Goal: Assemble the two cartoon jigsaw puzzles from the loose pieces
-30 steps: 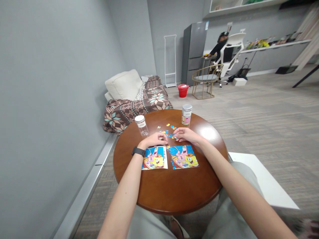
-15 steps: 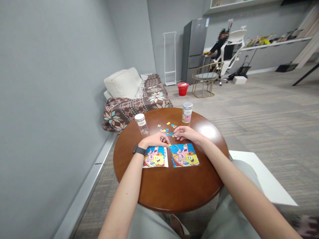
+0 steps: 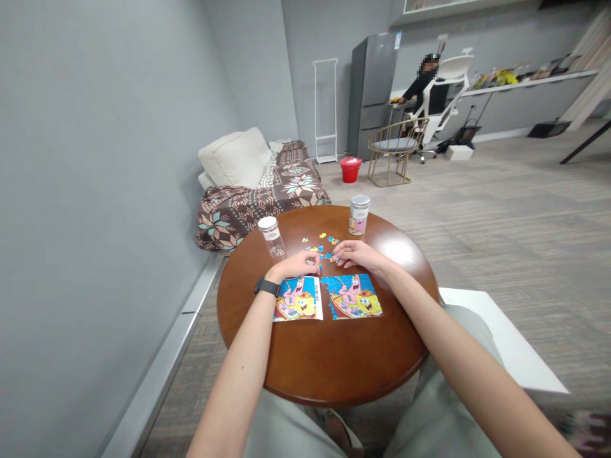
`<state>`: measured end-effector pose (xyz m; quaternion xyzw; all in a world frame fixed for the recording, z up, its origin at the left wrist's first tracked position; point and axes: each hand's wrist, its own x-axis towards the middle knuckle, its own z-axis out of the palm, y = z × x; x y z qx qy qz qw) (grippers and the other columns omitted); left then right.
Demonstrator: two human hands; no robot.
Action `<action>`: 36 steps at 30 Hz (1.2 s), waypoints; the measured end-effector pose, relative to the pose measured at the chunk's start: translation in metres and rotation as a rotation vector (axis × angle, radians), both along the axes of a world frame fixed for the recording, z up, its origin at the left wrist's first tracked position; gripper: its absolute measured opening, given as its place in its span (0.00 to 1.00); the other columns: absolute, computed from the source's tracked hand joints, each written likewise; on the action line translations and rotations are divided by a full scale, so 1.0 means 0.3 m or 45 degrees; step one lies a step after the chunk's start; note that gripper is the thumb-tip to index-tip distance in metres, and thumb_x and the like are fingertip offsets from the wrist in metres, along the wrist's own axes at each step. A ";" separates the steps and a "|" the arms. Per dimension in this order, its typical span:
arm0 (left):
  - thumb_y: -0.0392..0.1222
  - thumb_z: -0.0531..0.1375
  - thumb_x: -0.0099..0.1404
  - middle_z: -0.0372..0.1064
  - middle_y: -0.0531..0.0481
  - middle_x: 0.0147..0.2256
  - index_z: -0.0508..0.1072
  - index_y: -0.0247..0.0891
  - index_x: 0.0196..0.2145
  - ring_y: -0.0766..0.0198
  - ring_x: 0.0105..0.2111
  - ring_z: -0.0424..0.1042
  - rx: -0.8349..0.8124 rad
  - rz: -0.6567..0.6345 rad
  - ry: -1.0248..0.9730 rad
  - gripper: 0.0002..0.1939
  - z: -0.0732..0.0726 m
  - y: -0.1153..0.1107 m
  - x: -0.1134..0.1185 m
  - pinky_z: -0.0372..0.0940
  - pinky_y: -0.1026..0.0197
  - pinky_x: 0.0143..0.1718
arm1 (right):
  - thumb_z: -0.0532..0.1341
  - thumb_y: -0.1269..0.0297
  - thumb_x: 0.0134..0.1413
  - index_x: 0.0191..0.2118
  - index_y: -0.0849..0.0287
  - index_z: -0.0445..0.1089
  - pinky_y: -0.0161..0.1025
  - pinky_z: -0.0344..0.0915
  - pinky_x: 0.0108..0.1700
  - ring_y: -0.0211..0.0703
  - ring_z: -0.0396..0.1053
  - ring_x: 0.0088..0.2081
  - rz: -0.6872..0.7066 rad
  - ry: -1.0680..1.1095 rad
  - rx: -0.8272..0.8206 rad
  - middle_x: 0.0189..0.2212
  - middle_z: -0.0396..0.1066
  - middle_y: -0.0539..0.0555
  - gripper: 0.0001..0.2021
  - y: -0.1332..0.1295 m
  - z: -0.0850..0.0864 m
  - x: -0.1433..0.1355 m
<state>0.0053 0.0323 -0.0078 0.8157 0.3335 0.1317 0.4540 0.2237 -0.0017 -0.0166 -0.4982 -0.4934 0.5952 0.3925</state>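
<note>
My left hand (image 3: pixel 301 263) is above the top edge of the printed reference picture (image 3: pixel 300 299), its fingertips pinched on a small puzzle piece (image 3: pixel 319 270) that is mostly hidden. A black watch band circles that wrist. To the right lies the largely joined cartoon jigsaw puzzle (image 3: pixel 356 296), with an uneven left edge. My right hand (image 3: pixel 359 254) rests beyond it, fingers curled and closed together beside the loose puzzle pieces (image 3: pixel 328 256); a bit of blue shows at its fingertips, apparently another piece. More blue and yellow pieces are scattered farther back.
A clear jar with a white lid (image 3: pixel 272 236) stands at the round table's (image 3: pixel 329 362) left, and a silver-lidded labelled jar (image 3: pixel 359 215) at its back right. Beyond are a covered sofa (image 3: pixel 267 207), a red bin (image 3: pixel 351 170) and a seated person (image 3: pixel 422 83).
My left hand has drawn back from the puzzle's upper left corner, slightly away from me. The yellow piece seen there by its fingertips no longer shows. My right hand has barely moved.
</note>
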 end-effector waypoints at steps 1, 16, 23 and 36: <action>0.39 0.61 0.53 0.65 0.57 0.24 0.62 0.36 0.25 0.69 0.26 0.66 -0.054 0.006 -0.032 0.09 -0.006 0.003 -0.002 0.58 0.67 0.29 | 0.64 0.78 0.49 0.33 0.62 0.68 0.27 0.68 0.27 0.33 0.72 0.26 -0.013 0.012 -0.006 0.28 0.77 0.53 0.06 0.000 -0.001 -0.001; 0.47 0.61 0.60 0.77 0.48 0.31 0.61 0.37 0.34 0.77 0.11 0.59 -0.353 0.110 -0.189 0.14 -0.031 0.019 -0.010 0.51 0.70 0.12 | 0.68 0.73 0.45 0.33 0.62 0.68 0.30 0.65 0.28 0.34 0.72 0.27 -0.005 0.115 0.147 0.32 0.79 0.56 0.09 0.007 -0.012 0.011; 0.47 0.61 0.60 0.77 0.48 0.29 0.60 0.37 0.34 0.76 0.12 0.62 -0.353 0.137 -0.215 0.14 -0.033 0.019 -0.006 0.52 0.71 0.12 | 0.67 0.63 0.46 0.45 0.59 0.68 0.32 0.62 0.32 0.33 0.68 0.28 0.182 0.122 0.298 0.32 0.78 0.52 0.18 -0.004 -0.007 0.005; 0.44 0.64 0.56 0.69 0.57 0.21 0.63 0.36 0.31 0.75 0.13 0.63 -0.342 0.104 -0.155 0.14 -0.020 0.013 -0.008 0.50 0.73 0.13 | 0.71 0.70 0.41 0.38 0.60 0.68 0.33 0.70 0.35 0.33 0.71 0.28 0.075 0.204 0.171 0.30 0.76 0.51 0.16 0.000 -0.012 -0.009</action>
